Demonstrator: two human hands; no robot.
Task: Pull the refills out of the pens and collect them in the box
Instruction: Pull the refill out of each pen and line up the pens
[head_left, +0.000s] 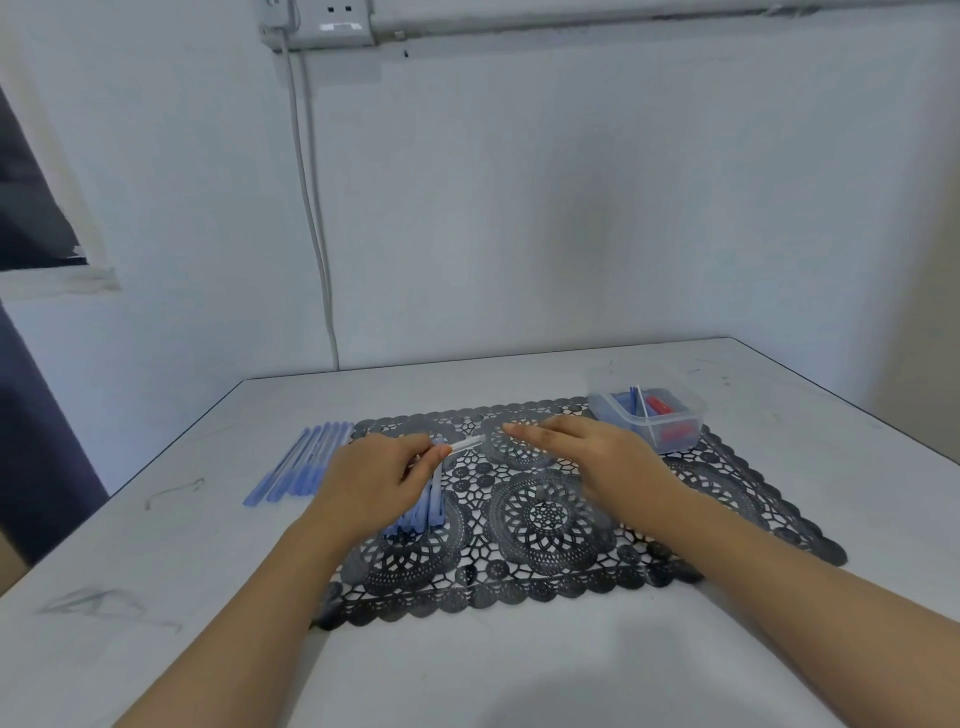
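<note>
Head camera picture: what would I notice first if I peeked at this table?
The black lacy mat in the middle of the grey table stands out. Two hands are over it: the left hand pinches a clear pen, and the right hand, fingers straight, reaches toward its tip. Next come the clear box at the mat's far right corner, with red and blue bits inside, and the row of blue pens left of the mat.

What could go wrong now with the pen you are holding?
The left hand pinches the pen while the right hand has straight fingers, so the pen may slip when pulled. The loose pens lie right under the left wrist and could get knocked about. The box sits across the lace mat, so things carried there might drop on the way.
</note>
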